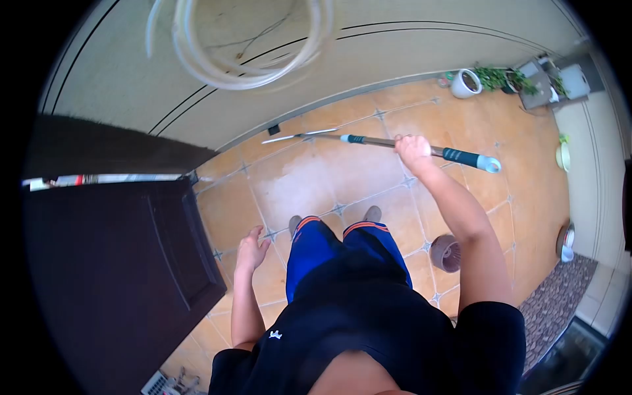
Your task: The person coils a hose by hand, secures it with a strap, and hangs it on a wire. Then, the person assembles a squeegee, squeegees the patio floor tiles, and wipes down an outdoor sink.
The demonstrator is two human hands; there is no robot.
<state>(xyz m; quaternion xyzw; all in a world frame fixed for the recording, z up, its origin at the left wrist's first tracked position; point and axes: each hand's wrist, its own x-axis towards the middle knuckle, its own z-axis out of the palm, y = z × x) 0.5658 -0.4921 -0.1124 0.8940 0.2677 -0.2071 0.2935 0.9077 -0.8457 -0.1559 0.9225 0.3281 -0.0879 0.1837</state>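
My right hand [413, 151] is wrapped round the metal pole of a long-handled mop [378, 141], in front of me and to the right. The mop has teal grips and a light blue end cap. Its thin, flat, pale head lies at the far left end, close to the base of the wall; it shows nearly edge-on, so its underside is hidden. My left hand [251, 250] hangs at my left side with nothing in it, fingers apart, near the dark door.
A dark door [112, 263] stands at the left. Coiled clear hose [250, 82] hangs high on the wall. A white plant pot [466, 84] and green plants stand at the back right. A brownish basket [446, 253] sits on the tiled floor [309, 178] by my right arm. A pebble-patterned mat [559, 303] lies lower right.
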